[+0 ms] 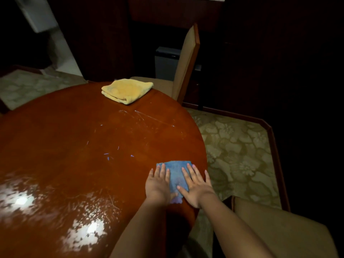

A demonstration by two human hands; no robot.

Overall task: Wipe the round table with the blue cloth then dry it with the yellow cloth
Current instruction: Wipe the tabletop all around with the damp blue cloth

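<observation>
The round wooden table (70,138) is glossy reddish brown, with wet streaks near its far right side. A small blue cloth (176,173) lies flat close to the table's right edge. My left hand (158,185) presses on the cloth's left part with straight fingers. My right hand (196,185) presses flat on its right part, little finger near the table's rim. A folded yellow cloth (126,91) rests at the far edge of the table, apart from both hands.
A padded wooden chair (186,66) stands beyond the table at the far right. Another padded seat (279,229) is at the lower right beside me. Patterned carpet (238,149) covers the floor to the right. Light glare shows on the table's near left.
</observation>
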